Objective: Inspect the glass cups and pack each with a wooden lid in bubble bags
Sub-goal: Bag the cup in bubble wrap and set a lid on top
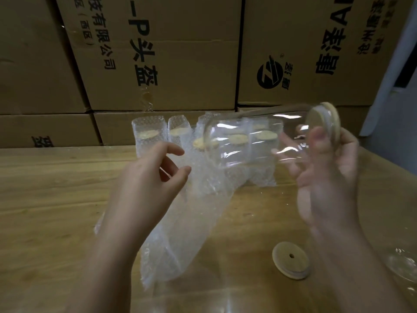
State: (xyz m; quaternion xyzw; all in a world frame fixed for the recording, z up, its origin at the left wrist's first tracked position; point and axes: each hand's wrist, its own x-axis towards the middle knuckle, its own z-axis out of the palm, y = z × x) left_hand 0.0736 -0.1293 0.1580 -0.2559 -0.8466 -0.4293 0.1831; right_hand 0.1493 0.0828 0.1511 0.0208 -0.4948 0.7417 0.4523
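Head view. Grips a clear, smooth-walled glass cup [248, 143] in the blurred right hand [327, 172], fingers curled round its right end, where a round, pale wooden lid [331, 118] sits. Holds it sideways in the air above the wood-grain table [45, 199]. Hovers the left hand [146, 184], fingers loosely curled and apart, gripping nothing, over a limp, dimpled bubble bag [180, 233] lying flat. Shows a loose disc lid [291, 263] with a centre hole at front right, and bagged cups [149, 134] upright in a row before printed cardboard boxes [169, 53].
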